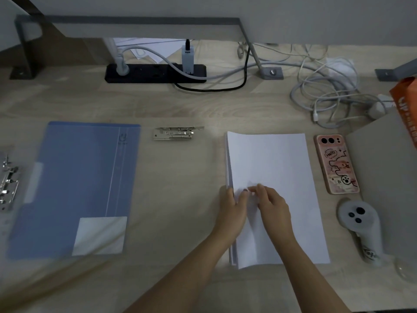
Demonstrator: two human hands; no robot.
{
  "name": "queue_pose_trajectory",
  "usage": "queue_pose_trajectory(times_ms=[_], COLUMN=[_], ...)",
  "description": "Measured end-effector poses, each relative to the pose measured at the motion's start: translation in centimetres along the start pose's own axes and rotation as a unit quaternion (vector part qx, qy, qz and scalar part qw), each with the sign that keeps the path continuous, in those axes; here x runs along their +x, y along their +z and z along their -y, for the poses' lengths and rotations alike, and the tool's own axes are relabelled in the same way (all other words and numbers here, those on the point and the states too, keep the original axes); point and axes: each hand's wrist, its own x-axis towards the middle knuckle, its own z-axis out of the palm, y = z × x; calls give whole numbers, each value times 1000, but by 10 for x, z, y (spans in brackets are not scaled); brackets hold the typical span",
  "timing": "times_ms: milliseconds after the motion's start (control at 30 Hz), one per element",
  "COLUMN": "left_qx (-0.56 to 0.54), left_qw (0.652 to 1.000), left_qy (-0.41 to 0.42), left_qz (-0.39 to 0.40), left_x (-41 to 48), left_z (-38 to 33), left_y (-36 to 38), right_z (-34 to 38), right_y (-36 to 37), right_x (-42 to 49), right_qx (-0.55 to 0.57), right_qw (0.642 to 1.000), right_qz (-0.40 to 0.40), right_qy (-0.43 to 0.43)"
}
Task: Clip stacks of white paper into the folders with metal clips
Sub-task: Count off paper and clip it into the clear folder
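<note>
Well, both hands are down on the thick stack of plain white paper (pixel 282 168), which lies flat on the pale wooden desk (pixel 180 177), right of centre; the left hand (pixel 232 211) sits at the stack's left edge with thumb and fingers curled around that edge, apparently clamped on the upper sheets; the right hand (pixel 274 206) rests just beside it, fingers bent with the tips on the top sheet, though blur hides whether they pinch anything, so I cannot tell; the upper sheets look slightly raised along that left side

The pale blue plastic folder (pixel 79 177) lies closed well apart to the left, and the loose silver metal clip (pixel 176 133) sits between folder and paper, towards the back; a second shiny metal clip mechanism (pixel 9 181) shows at the far left edge

To my eye the trouble from here is the lift: gripping one long edge only could let the sheaf sag, fan out and lose its square edges, so the clip would bite unevenly; taking too few sheets would split the stack; a sweep leftwards could knock the loose clip, and a sweep rightwards the phone in its pink cartoon case (pixel 336 163), which lies just beside the paper
</note>
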Motion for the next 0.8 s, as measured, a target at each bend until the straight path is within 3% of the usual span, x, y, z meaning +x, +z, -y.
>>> queue_pose_trajectory(times_ms=[300,500,600,800], left_qx=[39,-7,-18,-29], left_qw=[999,997,995,998], left_qy=[22,75,95,5], left_qz=[-25,6,-5,-56], left_x=[7,-5,-14,-21], left_z=[0,-16,-19,22], left_y=[3,-34,-68,-138], right_z=[-3,2,11,32], right_y=[-11,-55,-59,-3], right_x=[2,13,10,-18], right_qx=[46,39,103,144], right_qw=[999,991,988,987], right_qz=[9,-122,-74,26], right_qy=[0,31,93,67])
